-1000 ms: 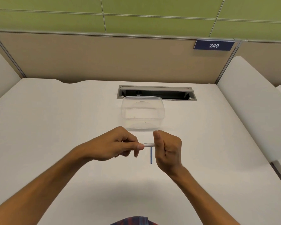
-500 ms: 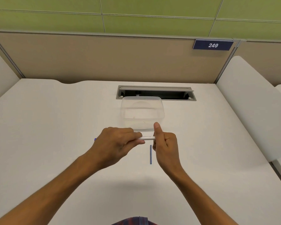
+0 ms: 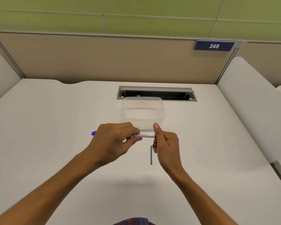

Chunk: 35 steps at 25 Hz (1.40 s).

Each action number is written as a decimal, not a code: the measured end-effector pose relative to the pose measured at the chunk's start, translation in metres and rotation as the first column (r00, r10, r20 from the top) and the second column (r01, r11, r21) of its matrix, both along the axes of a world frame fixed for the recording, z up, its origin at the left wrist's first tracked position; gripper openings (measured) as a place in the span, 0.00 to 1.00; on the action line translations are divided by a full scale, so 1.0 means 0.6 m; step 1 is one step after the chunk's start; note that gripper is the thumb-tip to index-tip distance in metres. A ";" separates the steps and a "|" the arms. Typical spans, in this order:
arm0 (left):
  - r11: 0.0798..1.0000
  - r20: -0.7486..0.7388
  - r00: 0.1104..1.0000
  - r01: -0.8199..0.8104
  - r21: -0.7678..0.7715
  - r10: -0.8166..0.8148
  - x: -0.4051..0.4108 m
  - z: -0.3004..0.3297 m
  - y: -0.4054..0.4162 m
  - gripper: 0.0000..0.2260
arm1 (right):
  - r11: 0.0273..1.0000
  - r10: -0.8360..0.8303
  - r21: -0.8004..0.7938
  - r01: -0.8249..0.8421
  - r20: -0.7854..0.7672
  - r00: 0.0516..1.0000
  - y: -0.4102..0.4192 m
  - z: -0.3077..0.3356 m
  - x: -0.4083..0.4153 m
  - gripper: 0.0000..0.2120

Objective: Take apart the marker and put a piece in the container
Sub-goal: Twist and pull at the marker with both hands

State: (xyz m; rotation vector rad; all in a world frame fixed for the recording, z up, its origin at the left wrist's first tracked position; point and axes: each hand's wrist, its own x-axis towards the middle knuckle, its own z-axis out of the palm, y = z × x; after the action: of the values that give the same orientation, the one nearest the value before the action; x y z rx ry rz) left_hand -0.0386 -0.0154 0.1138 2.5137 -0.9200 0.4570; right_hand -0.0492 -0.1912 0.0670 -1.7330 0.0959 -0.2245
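Observation:
A white whiteboard marker [image 3: 143, 135] with a blue end lies level between my hands, just above the table. My left hand [image 3: 113, 140] grips its left part, and the blue end [image 3: 93, 133] sticks out past that hand. My right hand [image 3: 165, 143] holds the marker's right end, thumb raised, fingers curled. A thin blue stick [image 3: 151, 155], a marker piece, lies on the table under my right hand. The clear plastic container [image 3: 143, 111] stands open just beyond my hands; nothing shows inside it.
The white desk [image 3: 55, 127] has a grey cable slot [image 3: 156, 93] right behind the container. Beige partition walls close the back, with a sign reading 249 [image 3: 214, 45]. White side panels [image 3: 253, 101] flank the desk right and left.
Both hands have risen slightly toward the container. My left hand has slid left along the marker, so more of the white barrel and the blue end now show.

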 end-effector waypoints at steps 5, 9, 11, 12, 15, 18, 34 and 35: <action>0.996 0.191 0.982 -0.023 0.092 0.005 -0.007 -0.012 -0.011 0.05 | 0.998 0.026 0.067 -0.015 -0.173 0.985 -0.001 -0.001 0.001 0.28; 0.999 0.048 0.999 0.000 0.039 -0.001 -0.006 -0.010 -0.005 0.13 | 0.997 0.047 0.061 -0.042 -0.081 0.996 -0.001 0.002 0.001 0.30; 0.990 -0.195 0.980 0.020 -0.137 -0.047 -0.001 -0.008 -0.003 0.13 | 0.999 0.049 0.009 -0.049 0.038 0.998 -0.001 0.006 -0.002 0.30; 0.965 -0.358 0.928 0.011 -0.261 -0.107 0.003 -0.006 0.000 0.12 | 0.998 0.057 -0.034 -0.053 0.131 0.990 -0.001 0.008 -0.003 0.29; 0.897 -0.675 0.676 -0.045 -0.440 -0.298 0.009 0.003 0.009 0.14 | 0.961 0.122 -0.275 0.014 0.471 0.873 -0.009 0.020 -0.002 0.24; 0.913 -0.640 0.725 -0.040 -0.407 -0.254 0.007 0.004 0.007 0.12 | 0.944 0.133 -0.326 0.055 0.526 0.840 -0.016 0.015 0.003 0.27; 0.891 -0.584 0.777 -0.066 -0.448 -0.236 0.015 0.011 0.012 0.09 | 0.968 0.163 -0.236 -0.082 0.347 0.923 -0.010 0.011 -0.007 0.21; 0.881 -0.647 0.710 -0.079 -0.466 -0.278 0.017 0.015 0.015 0.09 | 0.954 0.188 -0.290 -0.075 0.386 0.903 -0.012 0.012 -0.007 0.20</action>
State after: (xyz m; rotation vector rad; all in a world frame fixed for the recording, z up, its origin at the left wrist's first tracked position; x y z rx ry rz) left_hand -0.0286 -0.0062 0.1230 1.9085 -0.5420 -0.3025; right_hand -0.0532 -0.1986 0.0742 -1.9161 -0.3778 -0.5155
